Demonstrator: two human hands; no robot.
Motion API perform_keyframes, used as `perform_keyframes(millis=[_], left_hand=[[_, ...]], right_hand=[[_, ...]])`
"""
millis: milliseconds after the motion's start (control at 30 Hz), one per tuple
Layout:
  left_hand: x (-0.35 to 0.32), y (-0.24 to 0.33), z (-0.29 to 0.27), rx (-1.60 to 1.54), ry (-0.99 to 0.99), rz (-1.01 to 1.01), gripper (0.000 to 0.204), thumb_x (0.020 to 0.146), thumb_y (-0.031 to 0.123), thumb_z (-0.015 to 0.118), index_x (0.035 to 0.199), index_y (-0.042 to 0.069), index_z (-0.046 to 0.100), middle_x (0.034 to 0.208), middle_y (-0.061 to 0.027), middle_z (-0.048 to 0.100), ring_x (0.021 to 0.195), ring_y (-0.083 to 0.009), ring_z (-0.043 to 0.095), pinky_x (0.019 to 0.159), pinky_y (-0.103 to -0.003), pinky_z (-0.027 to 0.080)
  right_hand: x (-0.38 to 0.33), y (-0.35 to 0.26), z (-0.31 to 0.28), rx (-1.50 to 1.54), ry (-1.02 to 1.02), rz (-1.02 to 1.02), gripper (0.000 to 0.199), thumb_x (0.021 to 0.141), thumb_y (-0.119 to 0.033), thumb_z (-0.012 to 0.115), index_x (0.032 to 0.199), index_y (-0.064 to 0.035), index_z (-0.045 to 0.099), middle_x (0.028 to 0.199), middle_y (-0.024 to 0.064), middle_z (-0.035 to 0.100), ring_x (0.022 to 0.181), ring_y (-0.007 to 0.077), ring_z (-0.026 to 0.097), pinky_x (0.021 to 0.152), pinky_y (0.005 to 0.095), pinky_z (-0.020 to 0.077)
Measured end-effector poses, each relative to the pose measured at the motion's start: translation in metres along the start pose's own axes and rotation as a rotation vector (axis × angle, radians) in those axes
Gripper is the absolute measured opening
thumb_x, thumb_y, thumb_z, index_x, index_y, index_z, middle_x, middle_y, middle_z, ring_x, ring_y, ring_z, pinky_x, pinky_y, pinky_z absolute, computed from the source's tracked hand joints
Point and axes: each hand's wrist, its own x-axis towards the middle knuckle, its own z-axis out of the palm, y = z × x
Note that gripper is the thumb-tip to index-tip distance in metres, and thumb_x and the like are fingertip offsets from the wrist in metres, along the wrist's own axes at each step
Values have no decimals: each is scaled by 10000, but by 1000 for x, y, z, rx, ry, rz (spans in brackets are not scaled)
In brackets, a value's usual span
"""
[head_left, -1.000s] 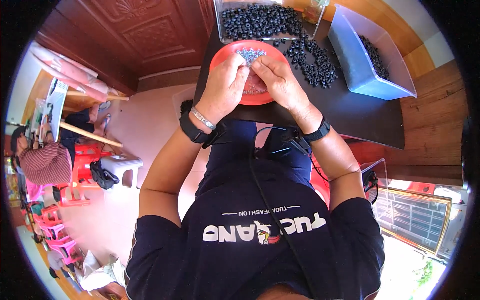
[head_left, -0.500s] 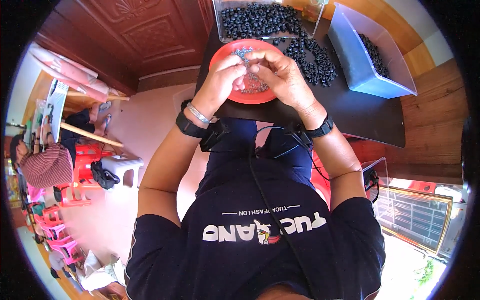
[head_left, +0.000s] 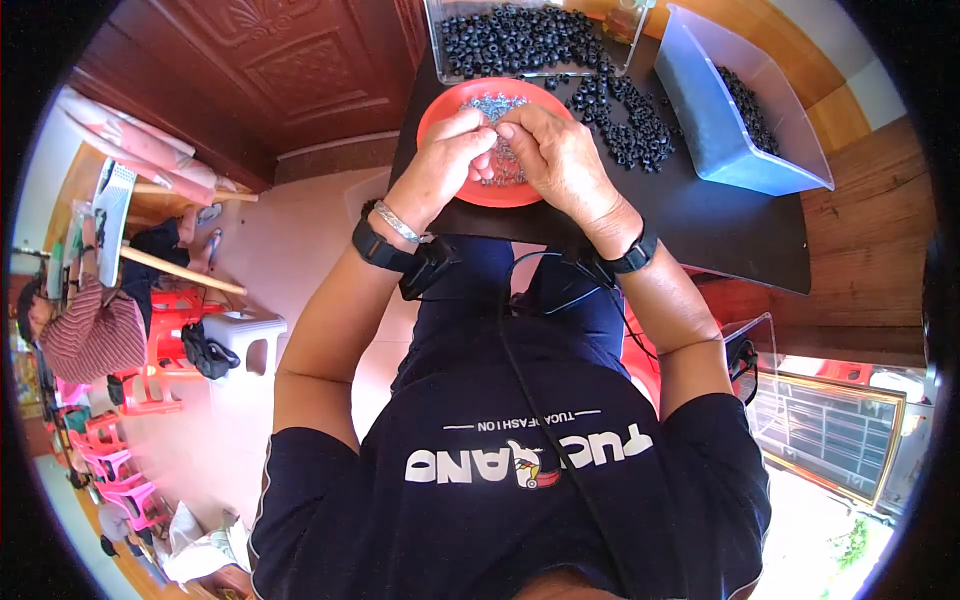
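Note:
My left hand (head_left: 447, 158) and my right hand (head_left: 556, 156) meet fingertip to fingertip over a red round tray (head_left: 449, 103) on a black table (head_left: 700, 225). The tray holds several small silvery metal pieces (head_left: 497, 104). Both hands pinch at something tiny between the fingertips; what it is cannot be made out. Loose black rings (head_left: 630, 125) lie on the table right of the tray.
A clear bin full of black rings (head_left: 530, 35) stands behind the tray. A blue plastic bin (head_left: 725, 130) with a few black rings sits at the right. A wooden door (head_left: 290, 70) is at the left; red chairs (head_left: 150, 380) and another person are far left.
Both hands have stayed over the red tray, fingers working together; they shifted slightly toward me and the fingertips closed in on each other.

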Motion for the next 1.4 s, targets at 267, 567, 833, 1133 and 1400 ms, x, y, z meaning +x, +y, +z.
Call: perform_keyframes(millis=[267,567,833,1133,1400], left_hand=[[-1,-1,7,493,169,247,152,921,147,478,829,36,528,700,-31,545,625,-124,559,561,-297,455],[-3,5,-8,-126,-38,-73,199,926,234,498,906,55,584,703,4,512,653,-124,548,616,-242,434],[-1,0,-4,235,33,108,222,956,237,482,869,42,546,702,3,518,646,-96,527,607,-242,433],[-5,2,0,408,173,363,142,928,160,499,966,26,525,706,-57,535,650,-143,553,607,-303,451],[-12,16,12,670,136,446,120,884,109,524,957,19,495,808,-163,600,764,-320,621,693,-380,492]], right_hand=[[5,3,-3,214,-240,342,144,894,-159,625,968,-36,631,778,96,646,700,168,643,654,318,511],[-2,5,0,263,-45,-10,192,854,8,626,1034,-52,652,870,74,677,806,185,675,726,291,531],[1,-1,-4,3,-54,-1,98,843,-88,640,930,-43,637,851,112,666,730,257,668,670,325,530],[5,8,-5,633,-187,519,149,924,-157,587,944,-13,620,785,22,630,660,87,590,623,231,483],[4,10,-9,940,-269,675,184,940,-193,568,967,-20,626,798,27,647,656,87,600,603,212,494]])
